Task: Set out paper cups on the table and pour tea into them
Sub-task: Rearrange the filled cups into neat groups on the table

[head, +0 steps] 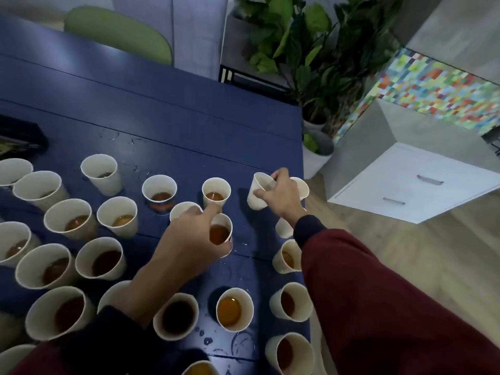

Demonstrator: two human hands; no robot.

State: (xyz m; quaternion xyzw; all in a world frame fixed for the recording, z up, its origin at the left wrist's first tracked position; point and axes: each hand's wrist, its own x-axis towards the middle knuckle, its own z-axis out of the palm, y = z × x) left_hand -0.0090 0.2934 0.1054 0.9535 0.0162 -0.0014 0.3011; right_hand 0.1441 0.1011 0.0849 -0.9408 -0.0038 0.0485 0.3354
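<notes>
The left hand (189, 239) comes in from the lower left of the frame, the forearm lying across the cups, the wrist bent a little. Its grip is closed on a cup of tea (219, 234) at the middle of the frame: the thumb lies under the cup and the fingers over it, and the cup leans to the right. The same fingers also cover part of the rim of a second cup (182, 208) just beside it.

The right hand (281, 197) reaches up from the lower right in a dark red sleeve (378, 293) with a dark cuff. Its grip holds an empty cup (255, 200) near the right edge of the bench (189, 131): thumb on the near wall, fingers curled over the far rim. This cup is tilted, with its mouth turned to the upper left. If its base touches the bench, I cannot tell.

I count twenty-four cups (100, 171) in all. Some are half hidden by the arms or cut by the frame edge, so the count may be slightly off. Two are in the hands; the others stand on the blue bench in loose rows. Most hold brown tea (228, 311). Drops and wet rings lie on the bench between them.

At the right stands one white cabinet (405, 185) with two drawer handles.
</notes>
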